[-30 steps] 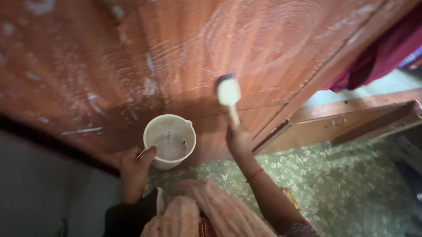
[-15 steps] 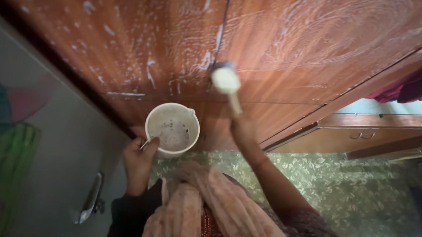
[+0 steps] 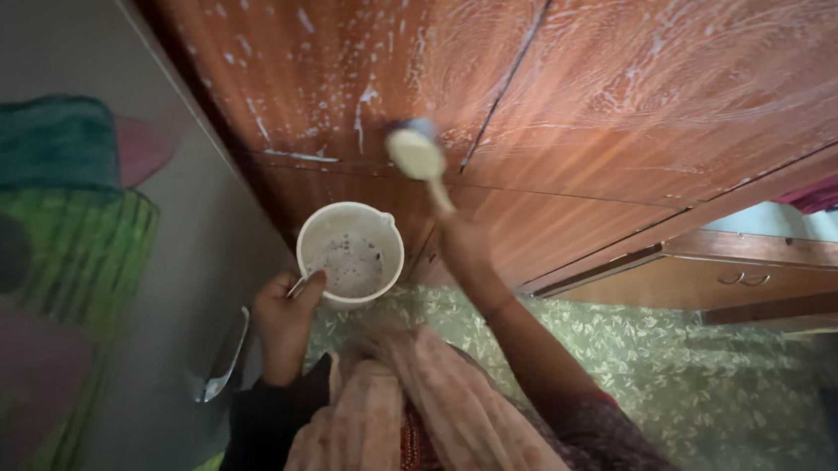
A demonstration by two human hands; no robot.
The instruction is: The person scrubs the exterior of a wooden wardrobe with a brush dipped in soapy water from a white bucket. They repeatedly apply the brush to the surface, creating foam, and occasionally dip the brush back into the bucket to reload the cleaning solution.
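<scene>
Hands: brush right (bucket left)

It looks like a home bedroom: a tall wooden wardrobe with soapy doors, a leaf-patterned green floor, and low wooden drawers.

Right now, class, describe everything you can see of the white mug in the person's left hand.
The white mug looks like plastic, round and open-topped, seen from above, with a small spout on its rim. Foamy, greyish liquid lies inside. The left hand grips its handle at the lower left, holding it roughly level in front of the soapy wooden cupboard doors.
</scene>
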